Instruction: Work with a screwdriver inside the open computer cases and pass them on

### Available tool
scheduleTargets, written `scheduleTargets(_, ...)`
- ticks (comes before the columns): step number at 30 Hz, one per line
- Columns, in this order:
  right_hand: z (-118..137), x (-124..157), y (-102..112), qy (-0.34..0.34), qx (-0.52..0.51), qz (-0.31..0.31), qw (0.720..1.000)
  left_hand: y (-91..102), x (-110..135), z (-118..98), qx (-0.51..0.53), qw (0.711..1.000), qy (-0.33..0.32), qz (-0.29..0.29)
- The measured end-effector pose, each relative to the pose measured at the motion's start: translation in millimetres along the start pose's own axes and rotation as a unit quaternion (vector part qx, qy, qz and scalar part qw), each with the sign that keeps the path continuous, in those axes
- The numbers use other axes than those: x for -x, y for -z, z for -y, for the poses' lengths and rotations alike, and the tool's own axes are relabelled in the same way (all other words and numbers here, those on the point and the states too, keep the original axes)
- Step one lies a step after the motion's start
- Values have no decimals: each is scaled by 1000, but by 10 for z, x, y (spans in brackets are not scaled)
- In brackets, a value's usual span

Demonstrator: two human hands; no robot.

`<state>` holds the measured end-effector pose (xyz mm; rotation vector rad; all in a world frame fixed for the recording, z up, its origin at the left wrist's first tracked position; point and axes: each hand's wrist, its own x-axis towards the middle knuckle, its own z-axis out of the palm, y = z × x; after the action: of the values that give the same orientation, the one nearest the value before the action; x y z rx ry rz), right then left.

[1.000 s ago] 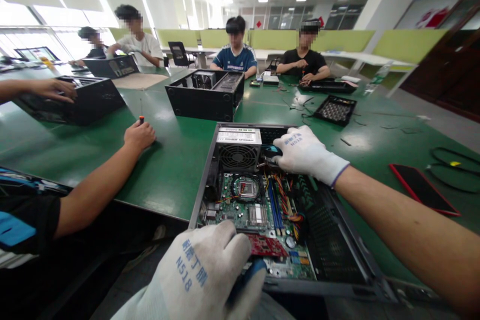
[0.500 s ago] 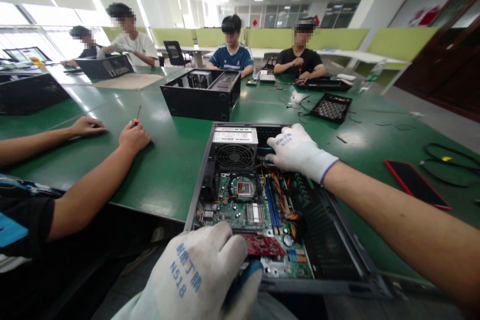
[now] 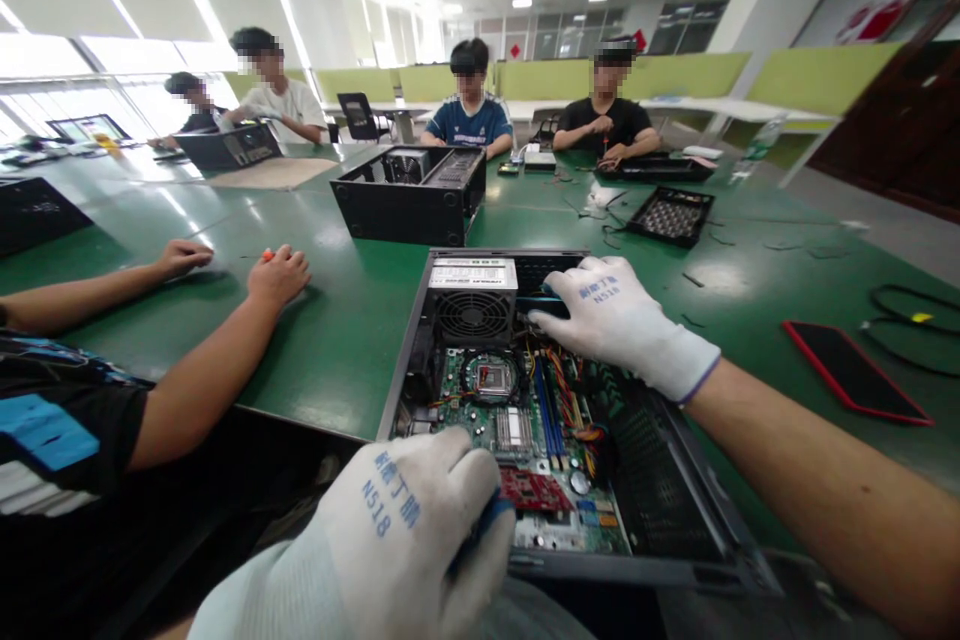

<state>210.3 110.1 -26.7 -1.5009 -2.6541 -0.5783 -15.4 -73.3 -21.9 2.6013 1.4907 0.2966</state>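
An open computer case (image 3: 409, 340) lies in front of me, its motherboard (image 3: 469, 425), power supply (image 3: 474, 300) and wires showing. My left hand (image 3: 420, 520), in a white work glove with a blue palm side, is closed at the near left edge of the case. Its finger and thumb pinch the end of a red expansion card (image 3: 536, 490); the grip itself is partly hidden. At the far right inside corner, beside the power supply, is my gloved right hand (image 3: 607, 315). Its thumb and forefinger are apart, with a thin blue strip visible between them; the other fingertips are hidden.
To my left, a neighbour's hand (image 3: 279, 275) holds an orange-handled tool on the green table (image 3: 330, 360). Another computer case (image 3: 409, 205) stands beyond mine. A red-edged black slab (image 3: 855, 370) and black cable (image 3: 904, 305) lie right. Several people sit across.
My right thumb has spread away from the forefinger, and the hand has shifted slightly right. My left hand stays at the red card, slightly turned. The view has swung a little.
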Motion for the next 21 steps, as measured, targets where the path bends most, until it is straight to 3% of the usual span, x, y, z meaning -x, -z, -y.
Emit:
scheduleTargets(5,-17,12,-21,-10,-26,-13,1000,-8,-450,181,-116,989,-30,88)
scheduleTargets(9,-11,18,-3,1,-31,2,1000,1,-875,210,-204,954,27,219)
scheduleTargets(13,-1,47,11,15,-38,11,999,17,-1024,155,-226,921,23,316)
scheduleTargets(21,-18,62,-56,33,-59,13,998,-83,-726,423,-186,938,-94,276)
